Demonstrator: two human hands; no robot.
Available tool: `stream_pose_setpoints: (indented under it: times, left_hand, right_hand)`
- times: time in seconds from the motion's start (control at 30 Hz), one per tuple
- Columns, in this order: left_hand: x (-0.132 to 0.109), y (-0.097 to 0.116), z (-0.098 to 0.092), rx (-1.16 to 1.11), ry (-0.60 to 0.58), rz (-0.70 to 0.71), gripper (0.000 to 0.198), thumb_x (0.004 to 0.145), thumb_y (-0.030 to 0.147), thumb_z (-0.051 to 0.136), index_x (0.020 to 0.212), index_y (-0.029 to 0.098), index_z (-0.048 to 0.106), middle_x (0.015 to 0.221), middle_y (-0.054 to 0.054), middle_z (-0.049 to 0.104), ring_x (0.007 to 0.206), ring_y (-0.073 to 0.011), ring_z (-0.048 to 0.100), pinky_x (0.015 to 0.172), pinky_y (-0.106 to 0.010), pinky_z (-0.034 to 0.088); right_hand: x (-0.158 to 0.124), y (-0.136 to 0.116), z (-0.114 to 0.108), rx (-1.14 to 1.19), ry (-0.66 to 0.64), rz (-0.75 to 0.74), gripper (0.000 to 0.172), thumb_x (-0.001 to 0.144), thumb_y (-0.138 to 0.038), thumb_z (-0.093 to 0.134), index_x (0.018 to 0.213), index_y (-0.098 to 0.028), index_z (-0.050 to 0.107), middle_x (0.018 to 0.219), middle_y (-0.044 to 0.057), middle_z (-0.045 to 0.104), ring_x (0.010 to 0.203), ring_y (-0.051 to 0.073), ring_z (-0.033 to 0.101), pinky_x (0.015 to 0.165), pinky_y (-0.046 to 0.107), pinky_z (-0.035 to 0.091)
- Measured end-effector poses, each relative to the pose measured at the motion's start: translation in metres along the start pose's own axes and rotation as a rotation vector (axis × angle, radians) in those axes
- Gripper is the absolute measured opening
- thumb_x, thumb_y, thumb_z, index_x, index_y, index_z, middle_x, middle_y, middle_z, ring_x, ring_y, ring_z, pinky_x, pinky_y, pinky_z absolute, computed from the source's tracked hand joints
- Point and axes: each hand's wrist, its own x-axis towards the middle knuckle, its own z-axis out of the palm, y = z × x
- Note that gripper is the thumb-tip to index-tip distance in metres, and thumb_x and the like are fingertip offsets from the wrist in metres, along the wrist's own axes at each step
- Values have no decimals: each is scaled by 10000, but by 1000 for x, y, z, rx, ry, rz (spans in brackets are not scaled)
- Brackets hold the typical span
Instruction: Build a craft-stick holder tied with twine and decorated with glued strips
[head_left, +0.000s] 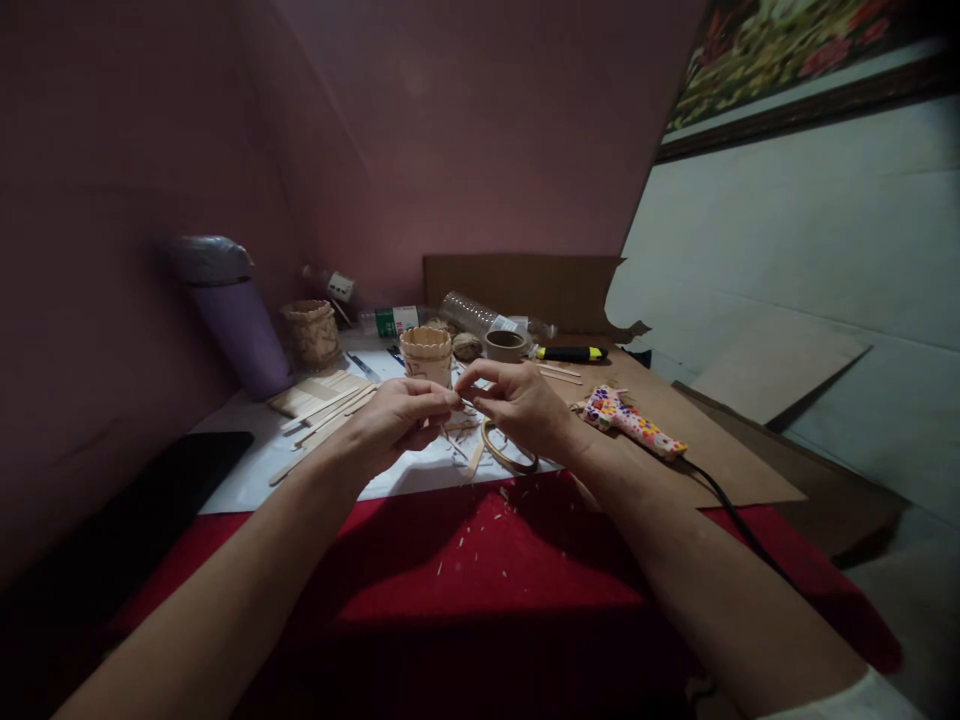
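Nearest the lens, the red cloth (487, 560) covers the front of the desk, strewn with pale chips, and my two bare forearms cross it. My left hand (397, 415) and right hand (517, 405) meet above the white sheet (247, 470). Each grip is pressed together, thumb against forefinger, pinching a thin wooden sliver (460, 399) between them; its shape is too small to tell. Just below my right hand lies a wooden ring (510, 458). Directly behind the hands stands a cup of sticks (426, 355). Loose flat sticks (330, 405) lie to the left, with a woven basket (311, 333) and a purple bottle (236, 320) beyond. To the right, on cardboard (712, 440), rests a flower-patterned glue gun (626, 420) with a black cord (742, 530). Farther back are a tape roll (506, 345) and a yellow cutter (570, 353).
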Motion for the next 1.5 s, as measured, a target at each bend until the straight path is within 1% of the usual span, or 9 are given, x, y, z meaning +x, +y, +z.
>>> stream_pose_setpoints:
  times: [0.4, 0.5, 0.67, 0.8, 0.93, 1.07, 1.2, 1.37, 1.5]
  left_hand:
    - [2, 1, 0, 161, 148, 96, 179, 604, 239, 731, 623, 107, 611, 425, 44, 462, 350, -29, 329, 353, -166, 166]
    - [4, -2, 2, 363, 212, 184, 135, 651, 223, 678, 603, 118, 607, 400, 60, 428, 357, -42, 315, 368, -182, 197]
    - [9, -13, 1, 960, 293, 505, 90, 717, 144, 594, 654, 135, 657, 535, 10, 572, 490, -85, 449, 481, -208, 321]
    - [11, -20, -4, 1285, 304, 712, 130, 782, 137, 549, 711, 150, 657, 613, -11, 618, 553, -112, 500, 547, -235, 352]
    - [9, -18, -7, 1411, 304, 855, 162, 858, 168, 491, 787, 140, 634, 712, -43, 642, 616, -138, 538, 593, -256, 385]
    - [5, -14, -6, 1490, 286, 942, 199, 902, 208, 452, 827, 130, 618, 744, -55, 636, 637, -149, 550, 606, -266, 403]
    - [3, -13, -4, 1505, 262, 991, 224, 920, 224, 430, 829, 129, 611, 737, -51, 617, 641, -149, 551, 597, -261, 405]
    - [4, -13, -4, 1369, 252, 1012, 201, 904, 211, 451, 828, 138, 622, 756, -48, 629, 661, -138, 550, 628, -257, 408]
    - [5, -11, -2, 1076, 278, 826, 130, 831, 215, 538, 780, 153, 640, 709, -27, 640, 640, -123, 537, 611, -238, 398]
  right_hand:
    - [-1, 3, 5, -275, 38, 11, 62, 815, -175, 574, 806, -162, 634, 517, -51, 459, 474, 72, 355, 519, 227, 252]
    - [-3, 3, 6, -435, 2, -37, 95, 834, -164, 552, 830, -185, 645, 587, -19, 528, 536, 96, 420, 546, 238, 264]
    - [-5, 0, 4, -620, 33, -63, 146, 850, -210, 547, 782, -190, 675, 901, 58, 591, 656, 124, 487, 578, 260, 303]
    - [-3, -1, 3, -478, 75, -77, 107, 764, -104, 600, 697, -166, 656, 927, 64, 609, 811, 158, 536, 678, 269, 367]
    - [1, 0, 5, -121, 37, 124, 125, 828, -173, 551, 719, -162, 610, 596, 4, 602, 589, 120, 532, 599, 250, 382]
    - [3, -4, 5, 275, -4, 366, 154, 881, -222, 459, 824, -153, 583, 378, -76, 442, 352, 72, 377, 429, 201, 295]
    - [4, -7, 4, 473, -165, 482, 117, 812, -127, 485, 785, -133, 599, 382, -104, 360, 336, 47, 269, 383, 192, 192]
    - [3, -2, 7, 292, -89, 319, 180, 812, -190, 528, 638, -147, 545, 471, -58, 444, 439, 64, 374, 452, 201, 259]
    - [1, 0, 9, -102, 24, 87, 132, 808, -118, 515, 696, -145, 580, 591, -8, 558, 556, 98, 468, 571, 232, 325]
